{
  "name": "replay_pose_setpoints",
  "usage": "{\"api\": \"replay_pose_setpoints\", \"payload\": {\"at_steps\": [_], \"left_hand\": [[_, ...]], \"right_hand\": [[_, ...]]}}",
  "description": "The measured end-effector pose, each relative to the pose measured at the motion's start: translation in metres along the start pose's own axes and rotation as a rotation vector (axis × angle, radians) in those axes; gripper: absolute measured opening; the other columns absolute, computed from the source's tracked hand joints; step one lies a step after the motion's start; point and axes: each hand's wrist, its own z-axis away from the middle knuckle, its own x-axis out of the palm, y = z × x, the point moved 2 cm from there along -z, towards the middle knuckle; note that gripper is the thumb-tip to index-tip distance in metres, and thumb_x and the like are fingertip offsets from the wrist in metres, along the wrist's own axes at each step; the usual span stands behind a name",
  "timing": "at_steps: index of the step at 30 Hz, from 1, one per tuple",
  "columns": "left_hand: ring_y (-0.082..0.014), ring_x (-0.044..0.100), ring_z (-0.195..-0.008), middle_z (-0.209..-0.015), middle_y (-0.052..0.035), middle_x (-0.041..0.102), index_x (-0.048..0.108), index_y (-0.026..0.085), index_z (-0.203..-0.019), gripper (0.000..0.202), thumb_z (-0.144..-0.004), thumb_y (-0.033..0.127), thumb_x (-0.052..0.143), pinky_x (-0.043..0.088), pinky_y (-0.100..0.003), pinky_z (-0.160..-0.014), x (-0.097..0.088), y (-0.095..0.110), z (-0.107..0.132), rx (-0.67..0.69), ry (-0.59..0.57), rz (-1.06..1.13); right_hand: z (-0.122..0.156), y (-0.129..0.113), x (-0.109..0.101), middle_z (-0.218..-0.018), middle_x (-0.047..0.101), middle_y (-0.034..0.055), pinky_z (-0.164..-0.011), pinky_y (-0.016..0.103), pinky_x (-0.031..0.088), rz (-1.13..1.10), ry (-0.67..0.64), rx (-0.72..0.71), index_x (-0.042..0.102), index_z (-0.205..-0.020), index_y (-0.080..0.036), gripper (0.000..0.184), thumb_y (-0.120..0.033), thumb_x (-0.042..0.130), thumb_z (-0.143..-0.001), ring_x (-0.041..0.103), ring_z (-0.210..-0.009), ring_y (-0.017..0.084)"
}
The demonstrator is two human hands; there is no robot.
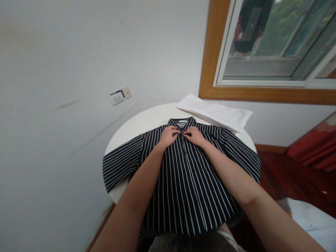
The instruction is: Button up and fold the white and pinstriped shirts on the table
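Observation:
A black shirt with white stripes [181,182] lies spread front side up, its collar at the far end and its sleeves out to both sides. Just below the collar, my left hand [168,136] pinches the front edge of the shirt. Close beside it, my right hand [194,135] has its fingertips closed on the same placket from the other side. The fingertips of both hands almost meet there. Whatever small part sits between them, perhaps a button, is too small to make out.
The shirt rests on a round white table [136,120], its hem and sleeve ends hanging past the edge. A folded white cloth [215,111] lies at the back right. Behind stand a wall with a socket [117,98] and a wood-framed window [210,92]. White material [312,217] is at lower right.

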Motion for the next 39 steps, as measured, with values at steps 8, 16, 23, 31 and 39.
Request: {"api": "replay_pose_setpoints", "payload": {"at_steps": [8, 16, 23, 31, 39], "left_hand": [[-0.0212, 0.054, -0.108, -0.107, -0.0039, 0.064, 0.067, 0.022, -0.103, 0.028, -0.077, 0.013, 0.059, 0.041, -0.041, -0.101, -0.004, 0.005, 0.0, 0.013, 0.028, 0.035], [-0.0216, 0.053, -0.107, -0.108, -0.0045, 0.065, 0.072, 0.024, -0.099, 0.024, -0.083, 0.017, 0.055, 0.038, -0.041, -0.101, -0.002, 0.005, 0.0, 0.046, -0.038, -0.01], [-0.0212, 0.053, -0.103, -0.104, -0.0056, 0.064, 0.07, 0.023, -0.101, 0.026, -0.092, 0.035, 0.049, 0.039, -0.039, -0.098, 0.0, 0.008, -0.002, 0.011, -0.021, -0.057], [-0.0257, 0.053, -0.101, -0.099, -0.0073, 0.061, 0.067, 0.021, -0.087, 0.021, -0.08, 0.04, 0.067, 0.043, -0.041, -0.091, 0.007, 0.014, -0.007, -0.163, 0.046, -0.113], [-0.0231, 0.056, -0.097, -0.094, -0.006, 0.066, 0.07, 0.02, -0.082, 0.015, -0.085, 0.022, 0.055, 0.04, -0.041, -0.096, 0.001, 0.006, -0.007, -0.087, 0.033, -0.056]], "right_hand": [[0.007, -0.014, -0.002, -0.11, 0.06, 0.0063, -0.092, 0.036, 0.037, 0.127, -0.035, 0.011, 0.071, -0.11, -0.028, 0.027, -0.038, 0.058, -0.089, 0.049, -0.105, 0.021], [0.001, 0.003, -0.002, -0.101, 0.068, 0.0046, -0.095, 0.032, 0.036, -0.001, 0.045, 0.143, 0.072, -0.102, -0.021, 0.023, -0.023, 0.053, -0.09, 0.055, -0.1, 0.017], [0.005, -0.004, -0.001, -0.106, 0.062, 0.007, -0.092, 0.034, 0.037, 0.13, 0.054, 0.161, 0.072, -0.101, -0.023, 0.022, -0.034, 0.06, -0.087, 0.05, -0.103, 0.022], [0.004, -0.005, 0.0, -0.109, 0.058, 0.0072, -0.09, 0.036, 0.037, 0.154, 0.024, 0.174, 0.07, -0.103, -0.025, 0.025, -0.042, 0.058, -0.088, 0.048, -0.105, 0.024], [0.005, -0.009, -0.002, -0.109, 0.059, 0.0079, -0.091, 0.037, 0.037, 0.167, 0.016, 0.178, 0.07, -0.102, -0.024, 0.022, -0.037, 0.057, -0.089, 0.048, -0.106, 0.024]]}}
